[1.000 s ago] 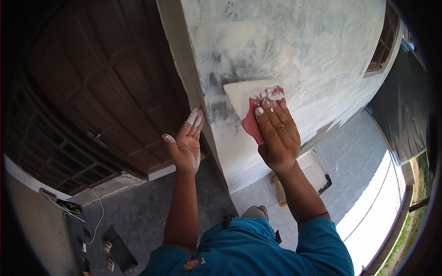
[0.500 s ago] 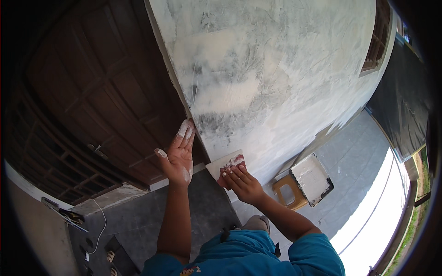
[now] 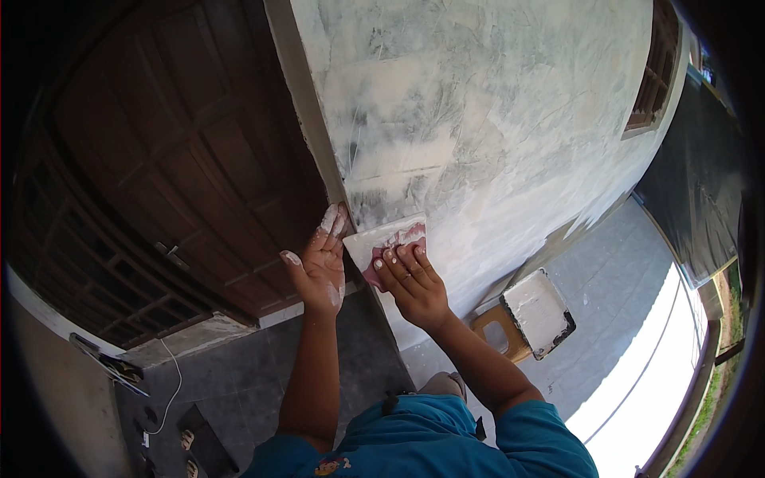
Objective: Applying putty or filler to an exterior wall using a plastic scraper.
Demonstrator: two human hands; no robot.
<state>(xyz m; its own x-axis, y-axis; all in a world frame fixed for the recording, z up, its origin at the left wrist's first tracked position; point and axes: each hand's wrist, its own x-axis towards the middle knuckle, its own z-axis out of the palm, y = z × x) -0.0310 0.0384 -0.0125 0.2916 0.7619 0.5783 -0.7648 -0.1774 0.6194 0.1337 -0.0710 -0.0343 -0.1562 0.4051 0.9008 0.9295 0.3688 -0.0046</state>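
My right hand (image 3: 416, 288) grips a wide putty knife (image 3: 368, 244) by its reddish-pink grip. Its pale, broad blade lies against the lower part of the wall (image 3: 462, 103) near the corner, and white putty clings to the grip and blade. My left hand (image 3: 323, 275) is open, thumb apart and palm showing, with white putty on thumb, fingers and wrist. Its fingertips are by the wall's corner edge, beside the blade; whether they touch it I cannot tell. The wall carries patchy white putty over grey.
A black-edged tray (image 3: 568, 328) of white putty (image 3: 535, 307) rests on a tan stool (image 3: 516, 341) to the right. On the left is a dark brown panelled door (image 3: 191, 151). Sandals (image 3: 188, 440) and a white cable (image 3: 177, 390) lie on the dark tiles.
The putty knife in my right hand has moved a little up along the wall's corner. My left hand has shifted slightly right and remains open beside the edge.
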